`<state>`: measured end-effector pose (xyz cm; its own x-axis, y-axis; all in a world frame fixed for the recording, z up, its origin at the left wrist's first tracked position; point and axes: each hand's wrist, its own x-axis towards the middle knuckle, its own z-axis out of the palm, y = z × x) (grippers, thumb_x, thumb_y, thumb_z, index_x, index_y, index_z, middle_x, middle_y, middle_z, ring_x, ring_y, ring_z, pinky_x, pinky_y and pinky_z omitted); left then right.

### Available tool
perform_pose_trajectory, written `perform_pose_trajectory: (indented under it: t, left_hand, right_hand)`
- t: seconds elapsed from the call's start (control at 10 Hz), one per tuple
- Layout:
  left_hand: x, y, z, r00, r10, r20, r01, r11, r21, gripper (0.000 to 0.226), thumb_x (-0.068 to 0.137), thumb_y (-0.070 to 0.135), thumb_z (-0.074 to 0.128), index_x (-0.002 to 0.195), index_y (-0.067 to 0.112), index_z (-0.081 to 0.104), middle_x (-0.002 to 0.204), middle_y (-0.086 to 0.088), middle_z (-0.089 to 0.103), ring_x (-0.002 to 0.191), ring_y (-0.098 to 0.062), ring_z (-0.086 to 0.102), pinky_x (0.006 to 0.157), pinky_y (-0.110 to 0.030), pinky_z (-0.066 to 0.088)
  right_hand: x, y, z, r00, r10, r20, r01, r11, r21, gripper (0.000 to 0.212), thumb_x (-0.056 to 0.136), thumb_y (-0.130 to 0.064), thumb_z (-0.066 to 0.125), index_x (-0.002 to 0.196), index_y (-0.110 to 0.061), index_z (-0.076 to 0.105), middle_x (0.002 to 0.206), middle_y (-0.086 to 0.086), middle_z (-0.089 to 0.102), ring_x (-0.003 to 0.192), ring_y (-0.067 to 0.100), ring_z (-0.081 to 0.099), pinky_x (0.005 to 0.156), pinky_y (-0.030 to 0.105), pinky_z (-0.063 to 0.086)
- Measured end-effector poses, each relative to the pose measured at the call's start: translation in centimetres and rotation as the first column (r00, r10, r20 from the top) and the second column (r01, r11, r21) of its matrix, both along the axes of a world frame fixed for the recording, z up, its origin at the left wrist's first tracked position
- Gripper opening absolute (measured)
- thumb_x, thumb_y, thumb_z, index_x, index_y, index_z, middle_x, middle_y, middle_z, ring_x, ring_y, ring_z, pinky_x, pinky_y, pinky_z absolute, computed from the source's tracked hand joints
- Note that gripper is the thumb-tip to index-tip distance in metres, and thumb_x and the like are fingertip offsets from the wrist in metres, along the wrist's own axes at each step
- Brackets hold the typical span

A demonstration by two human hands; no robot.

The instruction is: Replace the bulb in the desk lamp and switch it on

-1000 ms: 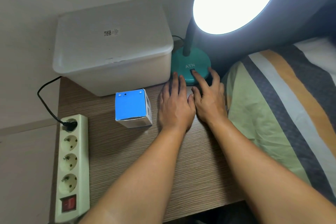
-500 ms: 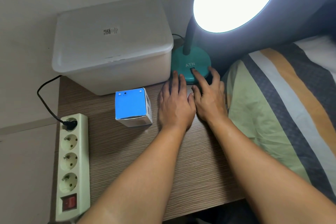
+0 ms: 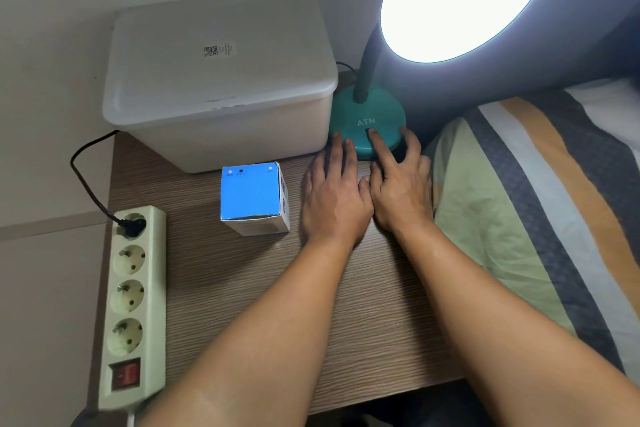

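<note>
on lamp base [image 3: 367,118], right hand [image 3: 398,191]

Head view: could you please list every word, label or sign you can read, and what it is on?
"ATN": on the teal lamp base.
Sticker with a square code on the white box lid: print too small to read.
Blue carton: top marks and side print too blurred to read.

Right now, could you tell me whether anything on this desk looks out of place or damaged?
Nothing stands out. The lamp is lit, the blue box stands upright, and the power strip lies flat at the desk's edge.
</note>
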<state>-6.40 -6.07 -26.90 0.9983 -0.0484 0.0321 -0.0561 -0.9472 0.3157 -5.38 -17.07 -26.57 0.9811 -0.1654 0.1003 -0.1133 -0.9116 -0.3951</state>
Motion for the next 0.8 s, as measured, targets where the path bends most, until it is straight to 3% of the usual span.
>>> perform_pose_trajectory:
  t: [0.2,0.3,0.5,0.6,0.7,0.8]
  left_hand:
    - [0.0,0.2,0.0,1.0,-0.011,-0.015,0.01,1.0,-0.023,0.063,0.101,0.04,0.035,0.157,0.018,0.017,0.167,-0.003,0.009,0.149,-0.028,0.019,0.12,-0.045,0.024]
    - [0.0,0.1,-0.3,0.999,-0.022,-0.027,0.021,0.998,-0.051,0.063,0.101,0.041,0.033,0.158,0.019,0.014,0.167,0.0,0.005,0.149,-0.029,0.019,0.119,-0.046,0.025]
    - [0.0,0.6,-0.2,0.999,-0.048,-0.005,0.047,0.996,-0.079,0.064,0.099,0.039,0.039,0.156,0.014,0.024,0.165,-0.006,0.017,0.145,-0.031,0.027,0.116,-0.047,0.032]
    - [0.4,0.7,0.6,0.991,-0.098,-0.085,0.09,0.991,-0.097,0.068,0.098,0.035,0.043,0.157,0.012,0.018,0.166,-0.008,0.009,0.149,-0.031,0.018,0.12,-0.045,0.024]
    - [0.4,0.8,1.9,0.986,-0.097,-0.138,0.075,0.985,-0.152,0.07,0.098,0.029,0.047,0.157,0.008,0.016,0.166,-0.011,0.007,0.152,-0.03,0.009,0.124,-0.04,0.013]
    - [-2.1,1.5,3.2,0.974,-0.091,-0.207,0.04,0.971,-0.237,0.063,0.098,0.022,0.048,0.155,0.007,0.025,0.164,-0.011,0.017,0.152,-0.03,0.01,0.123,-0.034,0.009]
  right_hand:
    - [0.5,0.0,0.2,0.999,0.035,-0.036,-0.034,0.999,0.033,0.056,0.093,-0.033,0.044,0.145,-0.048,0.029,0.155,0.007,0.018,0.114,0.037,0.041,0.092,0.05,0.047]
    - [1.1,-0.4,0.8,0.994,0.052,-0.095,-0.049,0.998,0.026,0.062,0.089,-0.034,0.049,0.146,-0.046,0.027,0.154,0.008,0.014,0.121,0.036,0.036,0.094,0.049,0.045]
    - [0.8,-0.2,1.7,0.985,0.065,-0.16,-0.058,0.997,0.047,0.063,0.091,-0.031,0.047,0.148,-0.047,0.024,0.157,0.008,0.009,0.125,0.039,0.035,0.1,0.051,0.041]
    - [0.5,-0.5,2.7,0.973,0.084,-0.213,-0.069,0.995,0.078,0.068,0.092,-0.028,0.047,0.151,-0.047,0.02,0.16,0.008,0.007,0.128,0.041,0.034,0.106,0.05,0.036]
    - [-0.3,-0.7,3.2,0.973,0.087,-0.214,-0.07,0.994,0.086,0.062,0.099,-0.034,0.041,0.153,-0.044,0.015,0.162,0.009,0.014,0.134,0.041,0.032,0.111,0.049,0.031]
    - [-2.1,-0.7,2.9,0.982,0.077,-0.174,-0.048,0.986,0.162,0.058,0.101,-0.038,0.037,0.155,-0.037,0.017,0.156,0.012,0.031,0.133,0.039,0.038,0.111,0.051,0.033]
